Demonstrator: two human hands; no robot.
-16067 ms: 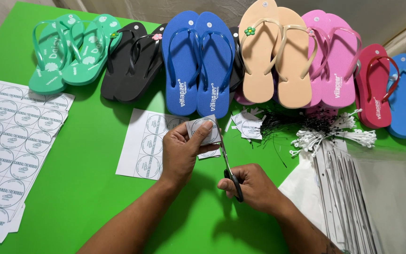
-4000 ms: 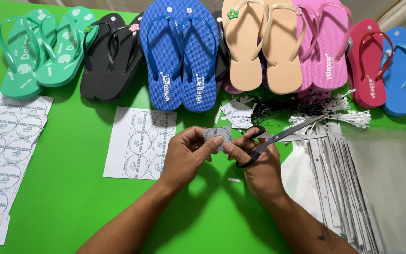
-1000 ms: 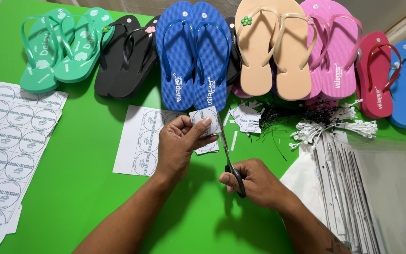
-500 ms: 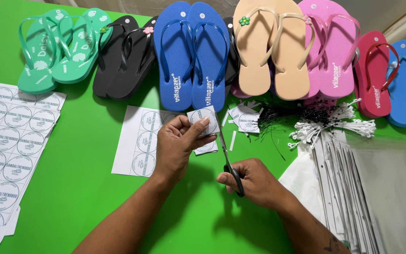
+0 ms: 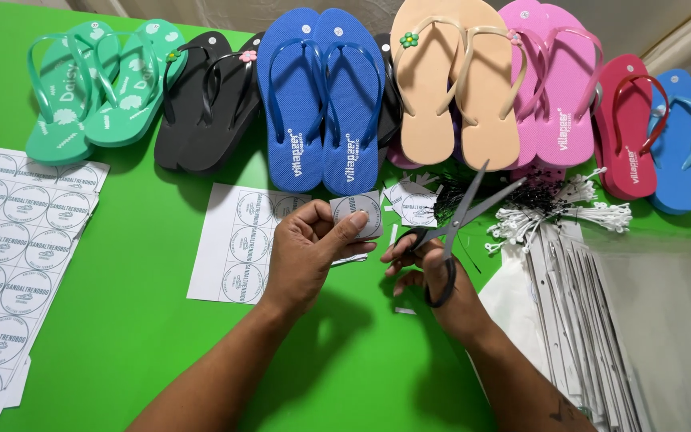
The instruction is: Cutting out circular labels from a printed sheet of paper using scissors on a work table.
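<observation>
Gripping scissors (image 5: 461, 220) beside label (image 5: 359, 214)

Both forearms come into view bare from the bottom edge, with no sleeve, cuff or glove on either one. The left hand (image 5: 307, 254) carries no ring, watch or band on any part that shows. The right hand (image 5: 441, 282) is likewise free of rings where its fingers can be seen, and its wrist is bare. Lower down the right forearm from that hand, close to the bottom edge, sits a small dark tattoo; its outline is too small to make out.
</observation>
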